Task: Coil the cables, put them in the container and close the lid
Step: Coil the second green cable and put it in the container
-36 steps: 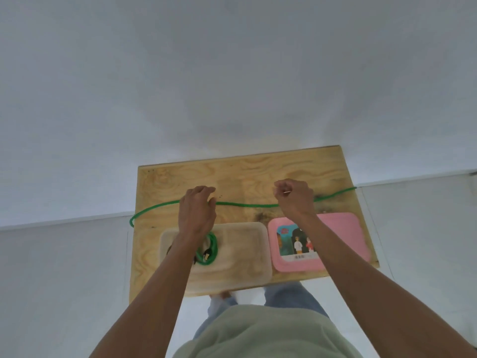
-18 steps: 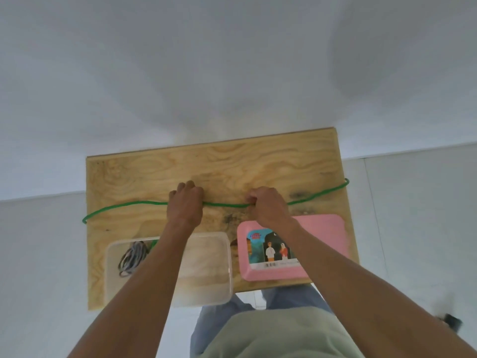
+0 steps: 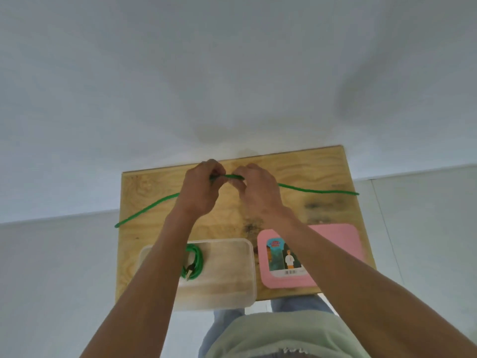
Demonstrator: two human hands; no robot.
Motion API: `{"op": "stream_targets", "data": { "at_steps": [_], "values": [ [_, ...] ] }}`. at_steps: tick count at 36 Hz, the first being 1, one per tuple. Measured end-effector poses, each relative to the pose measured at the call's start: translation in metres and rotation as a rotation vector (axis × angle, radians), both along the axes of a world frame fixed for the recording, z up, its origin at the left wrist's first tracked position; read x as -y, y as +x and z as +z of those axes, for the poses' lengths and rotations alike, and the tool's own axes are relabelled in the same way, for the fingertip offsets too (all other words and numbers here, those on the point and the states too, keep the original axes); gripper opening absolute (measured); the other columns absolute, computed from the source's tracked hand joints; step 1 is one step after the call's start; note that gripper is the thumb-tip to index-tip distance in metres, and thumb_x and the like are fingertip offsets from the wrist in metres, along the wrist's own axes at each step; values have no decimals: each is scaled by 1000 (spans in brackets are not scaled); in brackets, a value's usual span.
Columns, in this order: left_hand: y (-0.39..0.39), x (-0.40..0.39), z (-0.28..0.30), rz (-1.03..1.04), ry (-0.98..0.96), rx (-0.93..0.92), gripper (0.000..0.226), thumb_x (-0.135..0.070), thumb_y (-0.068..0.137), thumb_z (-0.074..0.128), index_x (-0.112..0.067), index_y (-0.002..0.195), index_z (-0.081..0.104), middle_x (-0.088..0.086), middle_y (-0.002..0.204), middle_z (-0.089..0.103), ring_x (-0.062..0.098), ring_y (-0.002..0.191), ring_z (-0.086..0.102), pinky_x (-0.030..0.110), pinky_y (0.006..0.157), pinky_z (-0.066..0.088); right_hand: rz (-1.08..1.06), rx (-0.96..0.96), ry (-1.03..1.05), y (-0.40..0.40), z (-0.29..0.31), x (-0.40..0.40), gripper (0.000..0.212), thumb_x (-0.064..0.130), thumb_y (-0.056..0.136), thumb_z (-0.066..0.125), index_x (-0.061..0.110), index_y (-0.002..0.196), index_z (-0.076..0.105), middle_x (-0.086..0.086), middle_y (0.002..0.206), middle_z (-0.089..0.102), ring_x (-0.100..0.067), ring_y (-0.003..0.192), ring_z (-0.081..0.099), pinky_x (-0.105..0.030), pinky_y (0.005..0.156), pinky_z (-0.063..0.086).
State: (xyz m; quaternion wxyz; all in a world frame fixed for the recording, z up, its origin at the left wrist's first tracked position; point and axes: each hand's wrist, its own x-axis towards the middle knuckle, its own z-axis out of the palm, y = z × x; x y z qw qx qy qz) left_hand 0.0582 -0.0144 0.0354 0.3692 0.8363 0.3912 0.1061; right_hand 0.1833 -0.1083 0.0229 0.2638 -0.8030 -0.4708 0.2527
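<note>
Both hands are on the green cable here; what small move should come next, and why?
Probably fold the first loop: the left hand and right hand pinch the green cable close together at its middle, while both ends trail uncoiled across the wooden table. The clear container already holds one coiled cable.

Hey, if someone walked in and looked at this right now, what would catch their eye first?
Probably the long green cable stretched across the far half of the table, pinched near its middle by the left hand and right hand, held close together. Next, the pink lid lying at the near right. Beside it on the left stands the clear container, with a coiled green cable already inside.
</note>
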Motion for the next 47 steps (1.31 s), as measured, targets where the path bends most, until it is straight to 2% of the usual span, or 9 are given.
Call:
{"op": "stream_targets", "data": {
  "at_steps": [3,9,16,20,23,28,37,43,47],
  "values": [
    [-22,-12,29,17,78,105,14,-20,94,69,-6,91,66,2,76,66,13,65,55,12,62,39,-76,-40,151,-9,30,-9,16,28,96,62,16,102,72,1,84,58,-19,76,54,-30,67,35],
    [-88,-31,61,266,69,256,22,-32,99,61,-14,89,68,4,73,68,17,71,63,32,69,50,-230,-132,453,-35,101,-29,12,28,96,63,18,93,68,1,81,64,-6,59,50,-15,58,36],
    [-134,-35,88,359,-19,513,28,-31,104,52,-12,94,69,3,66,57,13,63,55,30,67,53,-305,-301,593,-66,158,-44,13,30,96,62,20,90,65,8,77,65,-25,68,68,-45,71,58],
    [-127,-25,123,495,-221,747,30,-37,103,53,-14,95,70,5,62,39,14,57,43,29,58,52,-220,-228,435,-78,157,-38,48,31,97,61,23,143,49,3,130,56,0,86,64,-16,84,51],
    [-118,-22,149,571,-392,851,31,-38,101,57,-10,97,71,-2,58,34,12,53,32,26,49,34,-254,-190,405,-95,157,-23,72,32,94,65,25,155,26,6,137,39,-1,91,60,-8,79,40],
    [-110,-18,185,628,-604,993,34,-36,102,56,-5,100,69,-5,55,27,10,48,23,23,45,23,42,-300,188,-123,149,6,34,44,91,66,33,123,64,18,111,65,-11,87,62,-21,76,47],
    [-112,-18,217,697,-873,1169,40,-41,99,59,-3,106,68,-3,63,40,7,49,37,16,46,38,170,-503,307,-140,151,18,12,21,90,72,19,101,77,-8,83,76,-17,70,67,-44,76,61],
    [-107,7,224,477,-573,867,54,-52,102,44,-6,112,71,11,93,75,24,90,72,35,82,59,132,-653,490,-110,196,13,11,13,86,77,6,94,78,-10,71,73,-17,61,69,-32,66,60],
    [-107,32,223,157,-382,628,49,-51,100,45,-14,107,76,16,87,69,29,83,62,38,71,45,109,-666,576,-88,229,4,19,19,84,79,3,93,76,-12,71,75,-19,61,72,-27,62,59]
  ]
}}
